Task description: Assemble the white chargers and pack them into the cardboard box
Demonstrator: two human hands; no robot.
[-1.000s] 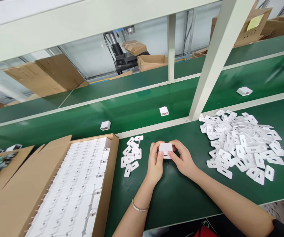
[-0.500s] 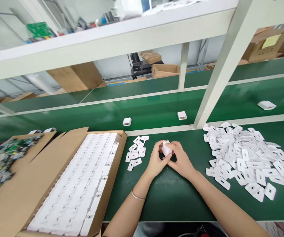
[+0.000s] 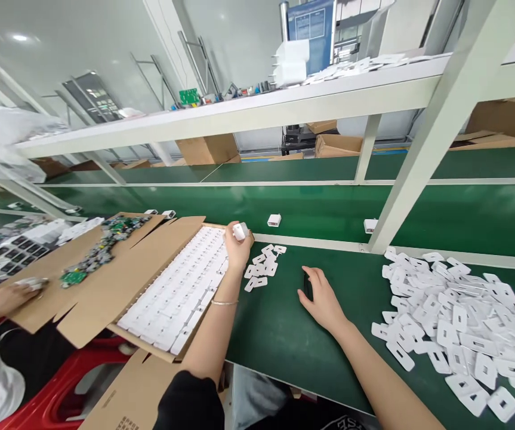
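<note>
A small white plastic housing (image 3: 240,232), like a charger shell, is in my left hand (image 3: 236,251). The fingers close round it above the far right corner of a cardboard box (image 3: 181,353). Rows of white parts (image 3: 181,286) fill that box. Over the green table, my right hand (image 3: 323,298) curls its thumb and fingers about a small black object (image 3: 308,288), whose kind I cannot make out. Between my hands, nearer the left, lies a small group of flat white plates (image 3: 261,269) with slots. A larger heap of the same plates (image 3: 463,328) spreads to the right.
Circuit boards (image 3: 100,254) lie on a cardboard flap at left, where another person's hand (image 3: 19,292) rests. A white post (image 3: 436,125) and an overhead shelf (image 3: 239,116) stand in front. A white block (image 3: 274,220) sits on the green strip behind.
My hands have parted. The left has carried the white housing leftward to the box; the right stays over the table, now showing a black object. The view has swung left and up.
</note>
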